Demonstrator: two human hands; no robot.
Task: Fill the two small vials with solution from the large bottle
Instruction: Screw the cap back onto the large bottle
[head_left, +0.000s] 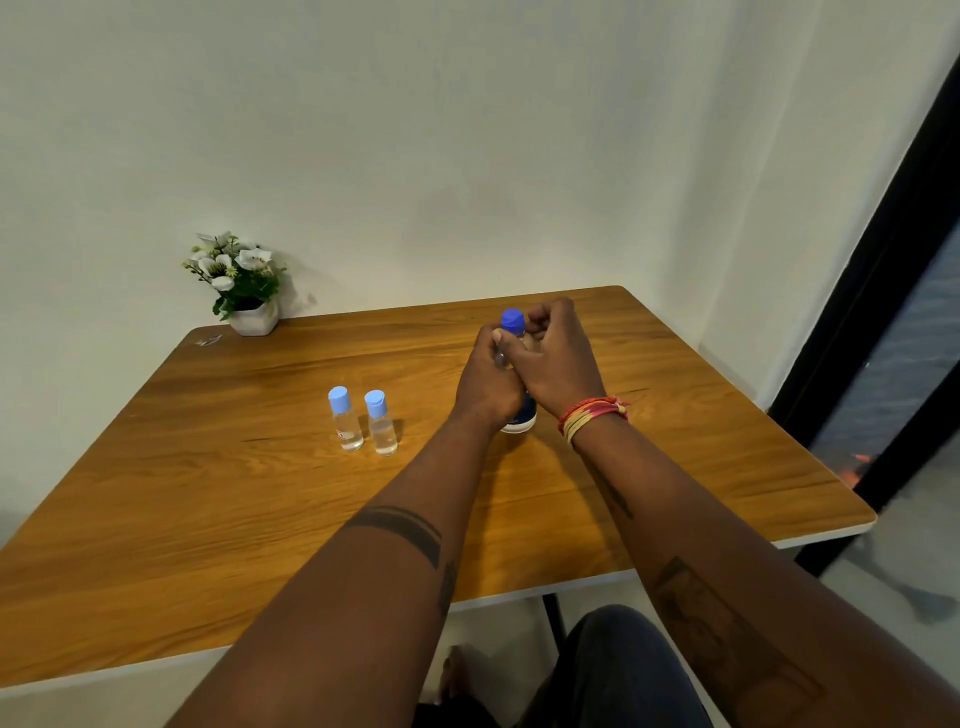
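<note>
The large bottle (513, 323) with a dark blue cap stands upright on the wooden table (260, 509), mostly hidden behind both hands. My left hand (488, 379) grips its body from the left. My right hand (553, 358) curls round the upper part, just right of the cap. Only the cap and a strip of the base show. Two small clear vials with light blue caps stand upright side by side to the left: one vial (344, 420) and the other vial (381, 423). Both vials are capped and hold clear liquid.
A white pot of artificial flowers (241, 283) sits at the table's far left corner against the wall. A small clear scrap (209, 341) lies near it. A dark door frame (883, 291) runs down the right side. My knee (618, 670) is below the table's front edge.
</note>
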